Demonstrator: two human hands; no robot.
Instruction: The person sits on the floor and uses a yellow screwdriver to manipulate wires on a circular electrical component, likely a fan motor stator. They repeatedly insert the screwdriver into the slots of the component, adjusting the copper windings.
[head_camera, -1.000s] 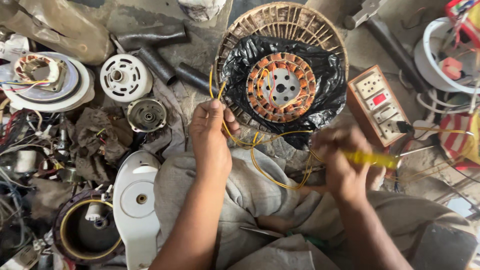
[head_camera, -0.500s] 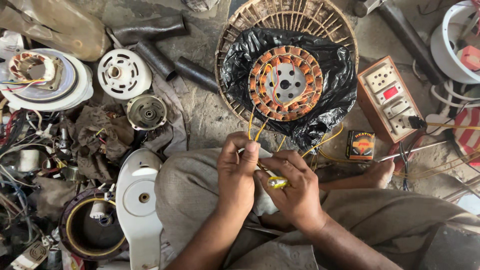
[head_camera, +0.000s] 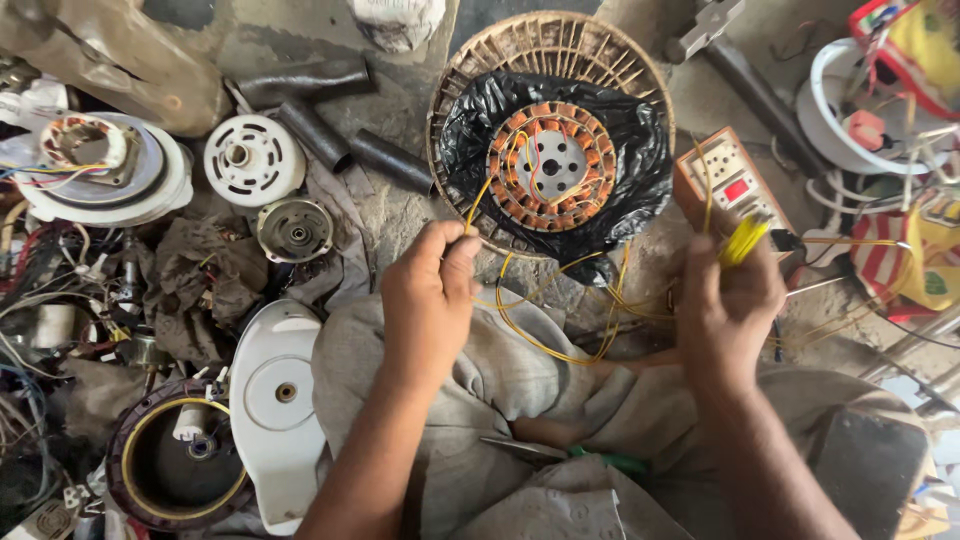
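The left hand (head_camera: 428, 300) is closed, thumb and fingers pinching a yellow wire (head_camera: 478, 195) that goes up to the motor stator (head_camera: 550, 165). The right hand (head_camera: 728, 300) is closed too, gripping a bunch of yellow wire ends (head_camera: 742, 240) near the top of its fist. Between both hands more yellow wire hangs in loose loops (head_camera: 560, 320) over the person's lap, approx. in the middle.

The stator, w/ orange-brown copper coils, lies on a black plastic sheet (head_camera: 640, 150) inside a round woven basket (head_camera: 550, 40), just in front of the hands. Right of the basket, just beside the right hand, stands an orange tester box (head_camera: 715, 175) w/ a red display. On the left side lie a white fan cover (head_camera: 275, 400), a white round motor cap (head_camera: 248, 160), a small metal rotor part (head_camera: 295, 230) and dirty rags (head_camera: 200, 270). Black tubes (head_camera: 330, 120) lie behind them.
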